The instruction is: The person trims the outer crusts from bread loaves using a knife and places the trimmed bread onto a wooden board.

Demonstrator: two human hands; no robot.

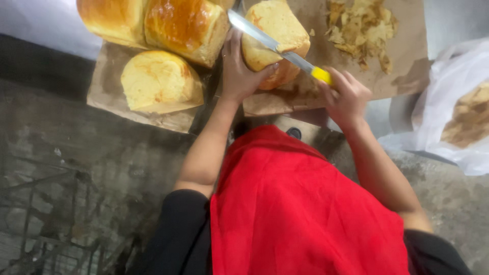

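Bread loaf (277,38), pale and crusted, lying on brown paper (402,56) at the upper middle of the surface, steadied by the left hand (239,71), its grip clamped around the loaf's near side. Knife (275,45) with a yellow handle laid across the loaf's top, the right hand (346,97) closed tight on that handle. Left of it, three more loaves: two glazed brown ones (153,23) and a paler one (160,81) on a second sheet. Crust trimmings (361,28) piled at upper right; white plastic bag (448,112) at far right. Red cloth (300,209) below.
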